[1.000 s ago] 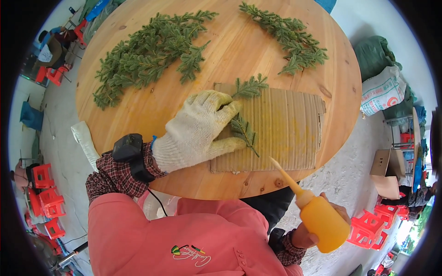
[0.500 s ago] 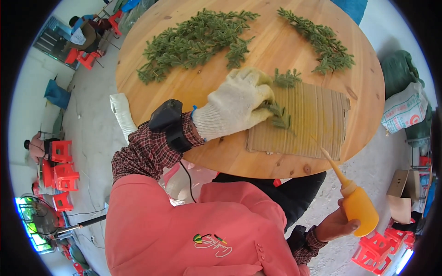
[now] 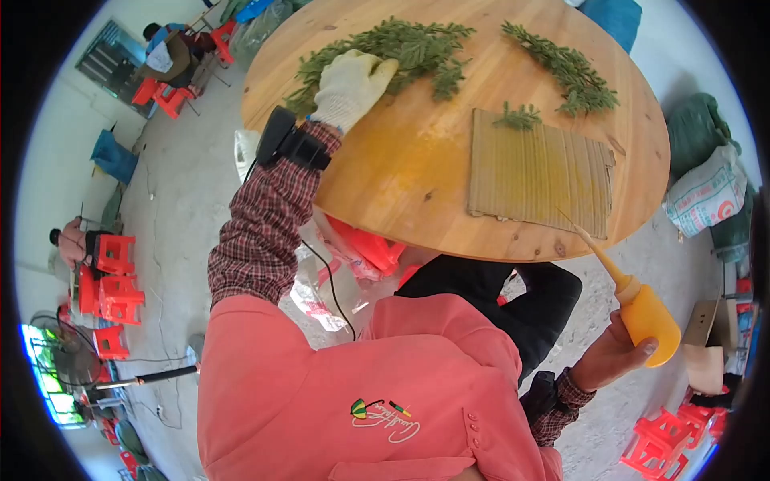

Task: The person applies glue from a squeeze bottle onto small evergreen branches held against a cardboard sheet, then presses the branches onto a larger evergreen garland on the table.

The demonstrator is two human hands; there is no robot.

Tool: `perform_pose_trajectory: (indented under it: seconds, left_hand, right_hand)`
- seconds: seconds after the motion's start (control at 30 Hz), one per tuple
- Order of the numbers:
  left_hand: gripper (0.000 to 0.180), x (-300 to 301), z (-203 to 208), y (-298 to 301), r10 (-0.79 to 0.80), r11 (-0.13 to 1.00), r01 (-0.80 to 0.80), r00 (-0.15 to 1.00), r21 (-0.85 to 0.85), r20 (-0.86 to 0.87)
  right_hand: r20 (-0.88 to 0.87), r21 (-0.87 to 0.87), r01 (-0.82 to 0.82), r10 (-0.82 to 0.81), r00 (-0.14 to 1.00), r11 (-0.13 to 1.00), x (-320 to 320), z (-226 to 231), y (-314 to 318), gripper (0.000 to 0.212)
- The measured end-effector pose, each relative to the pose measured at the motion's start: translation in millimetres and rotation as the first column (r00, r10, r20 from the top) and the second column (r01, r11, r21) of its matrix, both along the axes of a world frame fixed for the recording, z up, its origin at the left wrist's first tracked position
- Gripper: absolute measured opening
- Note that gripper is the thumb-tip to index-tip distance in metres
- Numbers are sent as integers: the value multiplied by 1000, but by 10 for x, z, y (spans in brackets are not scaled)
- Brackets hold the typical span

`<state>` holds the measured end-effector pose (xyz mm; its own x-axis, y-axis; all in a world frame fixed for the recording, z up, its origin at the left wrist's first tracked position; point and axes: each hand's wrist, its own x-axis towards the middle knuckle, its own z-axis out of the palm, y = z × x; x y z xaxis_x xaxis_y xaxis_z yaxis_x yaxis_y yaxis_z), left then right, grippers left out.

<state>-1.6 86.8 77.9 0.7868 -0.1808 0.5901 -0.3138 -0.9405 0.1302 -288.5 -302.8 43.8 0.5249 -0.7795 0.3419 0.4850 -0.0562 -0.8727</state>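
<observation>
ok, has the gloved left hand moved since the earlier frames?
Yes: against the cardboard sheet, the left hand has gone left and farther out, off the sheet to the larger sprig pile.

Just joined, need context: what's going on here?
At a round table, the gloved left hand is at the large sprig pile; whether it grips any is hidden. The bare right hand holds a yellow bottle, nozzle pointing toward the cardboard. One small sprig lies at the cardboard's far edge, with a smaller bunch beyond.
</observation>
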Motion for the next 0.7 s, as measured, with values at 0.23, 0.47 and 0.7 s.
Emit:
perform_pose_trajectory:
  seconds: [0.23,0.47,0.7]
  left_hand:
    - [40,-152,-136,181,81,996,-82,994,19,72]
    - [29,-525,-60,248,-8,999,10,999,-44,50]
    - [27,-633,97,85,-69,997,67,996,-38,-48]
  right_hand:
    - [3,-62,-157,157,988,986,10,117,110,64]
    - [64,-61,-311,315,947,948,82,350,340,70]
    - [72,-24,-348,348,935,937,78,282,186,67]
